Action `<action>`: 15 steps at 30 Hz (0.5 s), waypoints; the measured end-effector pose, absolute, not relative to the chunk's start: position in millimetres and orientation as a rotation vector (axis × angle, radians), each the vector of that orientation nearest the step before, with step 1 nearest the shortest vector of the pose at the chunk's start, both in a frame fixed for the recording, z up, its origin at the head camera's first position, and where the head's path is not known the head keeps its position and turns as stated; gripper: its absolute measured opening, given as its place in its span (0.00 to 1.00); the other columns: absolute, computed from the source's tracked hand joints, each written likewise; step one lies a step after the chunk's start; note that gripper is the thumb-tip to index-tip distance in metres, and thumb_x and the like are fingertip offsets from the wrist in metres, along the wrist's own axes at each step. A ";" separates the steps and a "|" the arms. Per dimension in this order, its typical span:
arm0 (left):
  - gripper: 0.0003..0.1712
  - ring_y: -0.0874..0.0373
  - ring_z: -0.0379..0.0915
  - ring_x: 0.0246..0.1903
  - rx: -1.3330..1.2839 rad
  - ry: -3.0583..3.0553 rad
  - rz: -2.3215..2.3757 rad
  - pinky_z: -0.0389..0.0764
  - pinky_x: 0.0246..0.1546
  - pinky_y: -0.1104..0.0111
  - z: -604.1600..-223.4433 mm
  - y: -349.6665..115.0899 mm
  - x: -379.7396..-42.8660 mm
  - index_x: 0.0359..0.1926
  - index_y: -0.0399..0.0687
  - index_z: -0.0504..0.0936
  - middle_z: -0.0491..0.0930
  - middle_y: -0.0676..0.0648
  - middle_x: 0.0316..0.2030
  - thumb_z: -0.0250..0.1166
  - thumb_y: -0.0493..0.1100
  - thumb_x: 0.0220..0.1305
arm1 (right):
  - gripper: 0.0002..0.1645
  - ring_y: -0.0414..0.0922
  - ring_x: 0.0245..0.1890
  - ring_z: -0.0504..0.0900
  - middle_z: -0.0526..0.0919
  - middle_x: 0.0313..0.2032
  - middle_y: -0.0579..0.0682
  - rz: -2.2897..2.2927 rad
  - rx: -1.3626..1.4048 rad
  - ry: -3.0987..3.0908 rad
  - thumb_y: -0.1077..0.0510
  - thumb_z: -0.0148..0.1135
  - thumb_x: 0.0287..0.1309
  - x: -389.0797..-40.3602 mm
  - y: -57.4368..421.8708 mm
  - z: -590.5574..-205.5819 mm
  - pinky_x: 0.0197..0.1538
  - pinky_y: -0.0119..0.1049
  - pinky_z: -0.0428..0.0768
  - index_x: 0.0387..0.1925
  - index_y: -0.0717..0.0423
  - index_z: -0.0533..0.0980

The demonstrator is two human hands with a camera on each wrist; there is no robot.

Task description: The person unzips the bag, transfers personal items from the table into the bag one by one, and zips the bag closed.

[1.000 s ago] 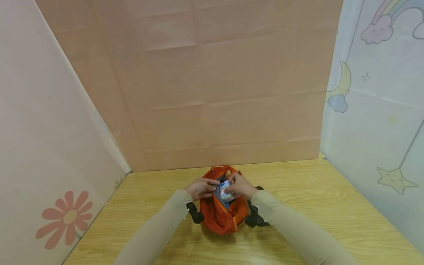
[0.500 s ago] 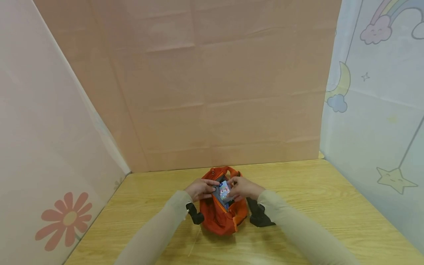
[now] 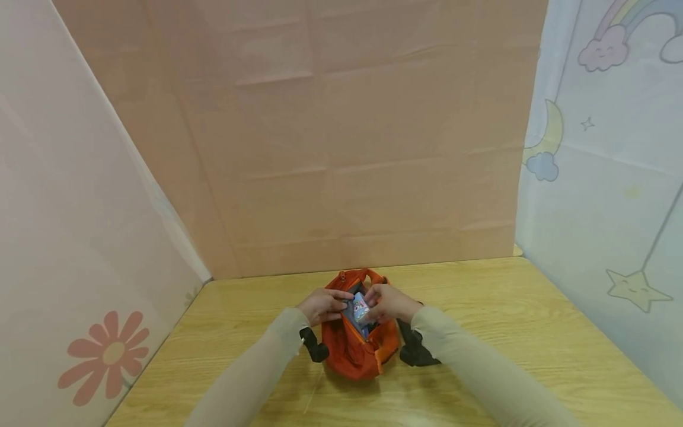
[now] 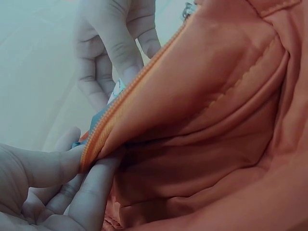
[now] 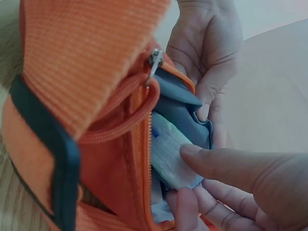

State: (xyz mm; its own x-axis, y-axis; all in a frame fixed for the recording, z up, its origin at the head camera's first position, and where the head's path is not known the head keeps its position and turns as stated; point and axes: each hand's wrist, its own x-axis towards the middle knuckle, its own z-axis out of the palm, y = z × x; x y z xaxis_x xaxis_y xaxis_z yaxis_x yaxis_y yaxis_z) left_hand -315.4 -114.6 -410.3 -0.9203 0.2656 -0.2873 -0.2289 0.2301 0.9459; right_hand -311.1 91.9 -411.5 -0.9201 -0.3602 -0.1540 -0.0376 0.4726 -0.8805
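An orange-red zippered bag (image 3: 354, 356) with a grey lining lies on the table, its mouth unzipped. My left hand (image 3: 322, 305) pinches the zipper edge (image 4: 108, 120) of the opening between thumb and fingers, pulling that side outward. In the mouth of the bag is a small pack of tissues (image 3: 360, 305), pale with a colourful cartoon print. My right hand (image 3: 392, 302) grips this pack (image 5: 173, 154), thumb on its near face and fingers below. The pack's far end is inside the opening, against the lining.
A metal zipper pull (image 5: 155, 60) with an orange cord loop hangs at one end of the opening. A wide orange strap with a black buckle (image 5: 45, 149) runs alongside. Black strapping (image 3: 418, 350) lies right of the bag on the wooden table (image 3: 480, 308).
The tissue pack has tilted and sunk slightly deeper into the bag's mouth, with the right hand's fingers shifting around it. The left hand stays on the zipper edge.
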 end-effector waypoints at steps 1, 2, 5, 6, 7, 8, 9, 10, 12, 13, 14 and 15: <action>0.19 0.61 0.77 0.34 0.036 2.123 1.734 0.80 0.33 0.72 -409.9 -114.5 -315.0 0.57 0.38 0.80 0.81 0.45 0.43 0.57 0.30 0.66 | 0.21 0.45 0.30 0.78 0.76 0.38 0.53 -1.421 -0.330 2.415 0.66 0.74 0.46 -310.9 91.8 -411.0 0.34 0.39 0.81 0.44 0.62 0.75; 0.19 0.61 0.77 0.34 0.041 2.125 1.732 0.80 0.33 0.72 -409.5 -114.5 -314.6 0.57 0.38 0.80 0.81 0.46 0.43 0.57 0.30 0.66 | 0.20 0.45 0.30 0.79 0.78 0.38 0.52 -1.412 -0.329 2.428 0.65 0.74 0.46 -311.1 91.5 -411.1 0.34 0.39 0.82 0.41 0.61 0.76; 0.19 0.61 0.77 0.34 0.055 2.129 1.728 0.79 0.33 0.72 -408.7 -114.2 -313.9 0.57 0.39 0.80 0.81 0.46 0.42 0.57 0.31 0.67 | 0.16 0.45 0.31 0.82 0.81 0.36 0.52 -1.372 -0.345 2.466 0.64 0.75 0.47 -310.8 90.9 -410.6 0.36 0.40 0.82 0.39 0.61 0.79; 0.19 0.61 0.77 0.34 0.059 2.132 1.725 0.79 0.32 0.72 -408.4 -114.1 -313.3 0.57 0.39 0.80 0.81 0.46 0.42 0.57 0.31 0.67 | 0.15 0.44 0.31 0.82 0.82 0.35 0.51 -1.357 -0.359 2.481 0.63 0.74 0.47 -310.7 90.6 -410.1 0.36 0.40 0.82 0.39 0.61 0.80; 0.19 0.61 0.77 0.34 0.060 2.134 1.722 0.79 0.32 0.72 -408.2 -113.9 -313.3 0.57 0.39 0.80 0.81 0.46 0.43 0.57 0.31 0.67 | 0.15 0.44 0.31 0.82 0.83 0.34 0.51 -1.343 -0.371 2.494 0.63 0.74 0.47 -310.4 90.2 -409.3 0.36 0.40 0.82 0.39 0.61 0.81; 0.19 0.61 0.77 0.34 0.061 2.134 1.720 0.79 0.32 0.72 -408.1 -113.7 -313.4 0.57 0.40 0.80 0.81 0.46 0.43 0.57 0.31 0.67 | 0.14 0.44 0.31 0.81 0.83 0.34 0.50 -1.325 -0.389 2.515 0.63 0.74 0.47 -310.4 89.8 -408.8 0.36 0.39 0.82 0.39 0.61 0.82; 0.19 0.61 0.77 0.34 0.060 2.134 1.719 0.79 0.32 0.73 -408.2 -113.4 -313.6 0.57 0.40 0.80 0.81 0.46 0.43 0.57 0.31 0.67 | 0.14 0.43 0.32 0.81 0.84 0.34 0.50 -1.311 -0.398 2.528 0.64 0.74 0.48 -310.4 89.3 -408.2 0.37 0.39 0.81 0.39 0.60 0.83; 0.19 0.61 0.76 0.34 0.061 2.134 1.716 0.79 0.32 0.73 -408.2 -113.1 -313.7 0.57 0.40 0.80 0.81 0.46 0.43 0.57 0.31 0.67 | 0.13 0.43 0.33 0.80 0.84 0.35 0.50 -1.298 -0.413 2.542 0.64 0.73 0.48 -310.3 88.9 -407.5 0.38 0.39 0.81 0.39 0.61 0.83; 0.19 0.61 0.76 0.34 0.062 2.134 1.714 0.79 0.32 0.73 -408.3 -112.4 -313.8 0.58 0.40 0.80 0.81 0.46 0.43 0.57 0.31 0.67 | 0.13 0.43 0.35 0.79 0.84 0.36 0.49 -1.279 -0.418 2.564 0.64 0.73 0.48 -310.5 87.8 -406.7 0.40 0.39 0.80 0.39 0.60 0.84; 0.19 0.61 0.76 0.34 0.060 2.133 1.714 0.79 0.32 0.73 -408.3 -112.0 -314.0 0.58 0.40 0.80 0.81 0.46 0.42 0.57 0.31 0.67 | 0.13 0.43 0.35 0.79 0.84 0.36 0.49 -1.273 -0.419 2.569 0.64 0.73 0.48 -310.5 87.3 -406.6 0.41 0.39 0.80 0.39 0.60 0.84; 0.20 0.61 0.76 0.34 0.061 2.132 1.714 0.79 0.32 0.72 -408.4 -111.7 -314.0 0.58 0.40 0.79 0.81 0.47 0.42 0.57 0.31 0.67 | 0.13 0.42 0.36 0.79 0.84 0.36 0.48 -1.266 -0.419 2.576 0.64 0.73 0.48 -310.7 86.8 -406.5 0.42 0.39 0.80 0.39 0.60 0.84; 0.20 0.61 0.76 0.34 0.061 2.131 1.714 0.79 0.33 0.72 -408.4 -111.4 -314.0 0.59 0.40 0.79 0.81 0.47 0.41 0.57 0.31 0.67 | 0.13 0.42 0.36 0.79 0.84 0.36 0.48 -1.262 -0.413 2.576 0.64 0.73 0.49 -310.9 86.3 -406.7 0.43 0.39 0.80 0.40 0.59 0.84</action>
